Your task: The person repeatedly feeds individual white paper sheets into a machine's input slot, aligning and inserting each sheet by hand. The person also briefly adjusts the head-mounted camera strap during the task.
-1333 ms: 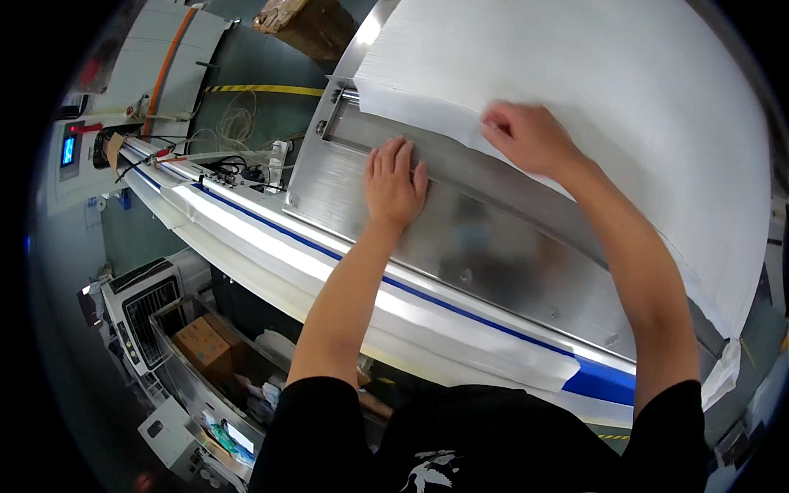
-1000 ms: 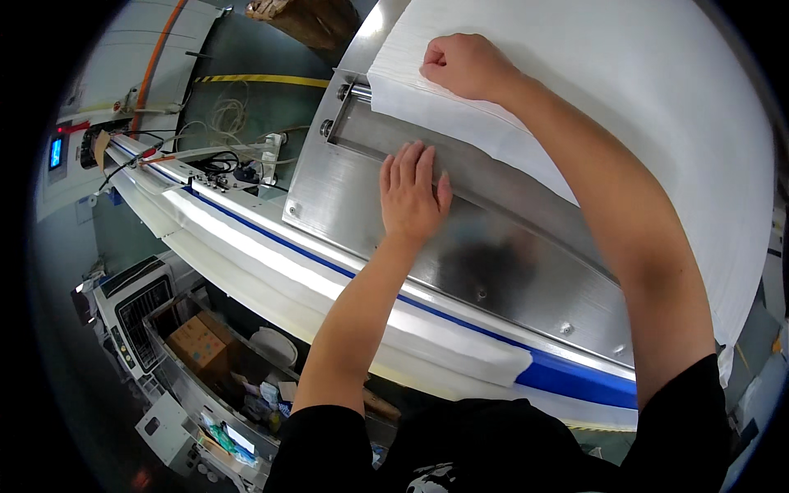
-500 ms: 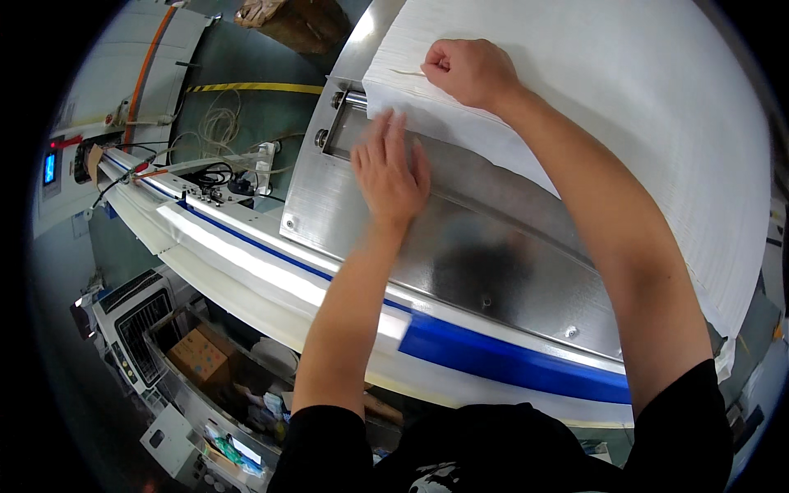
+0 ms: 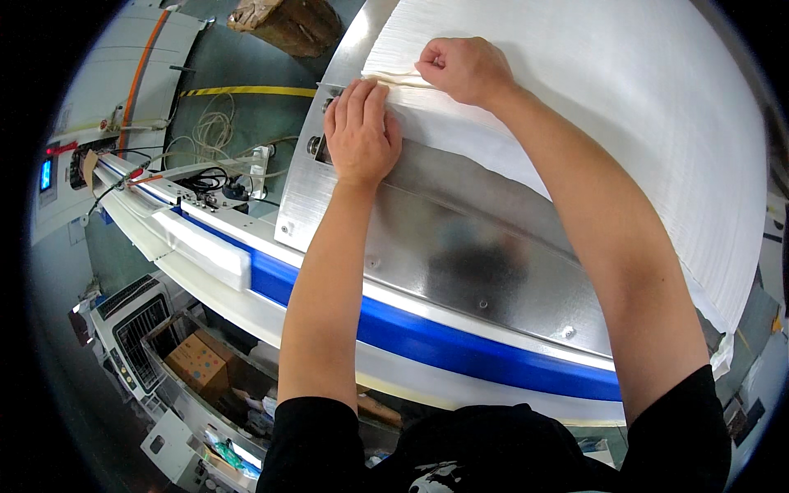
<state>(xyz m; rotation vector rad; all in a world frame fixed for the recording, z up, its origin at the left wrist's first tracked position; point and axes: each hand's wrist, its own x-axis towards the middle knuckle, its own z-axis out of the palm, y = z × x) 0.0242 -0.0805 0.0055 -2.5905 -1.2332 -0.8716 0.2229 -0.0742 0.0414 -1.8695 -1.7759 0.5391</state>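
Observation:
A thick stack of thin white sheets (image 4: pixel 625 107), cloth or paper, fills the upper right on a metal bench. My right hand (image 4: pixel 470 70) is closed in a pinch at the stack's near left edge, thumb against curled fingers, holding the edge of the top layers. A narrow gap with creamy folded edges shows beside it. My left hand (image 4: pixel 360 135) lies at the stack's near left corner, fingers stretched out side by side, their tips touching the edge just below that gap. Its palm is over the steel plate (image 4: pixel 444 238).
Along the bench's near side runs a blue belt (image 4: pixel 460 345) with a white pad (image 4: pixel 209 251) on it. Cables (image 4: pixel 215 131) lie on the floor at the left, near a brown carton (image 4: pixel 288 25). Lower left, a bin holds a cardboard box (image 4: pixel 197 361).
My left hand has moved up and left onto the stack's corner. The gap between layers has widened beside my pinching right hand. The white pad has slid left, uncovering more blue belt.

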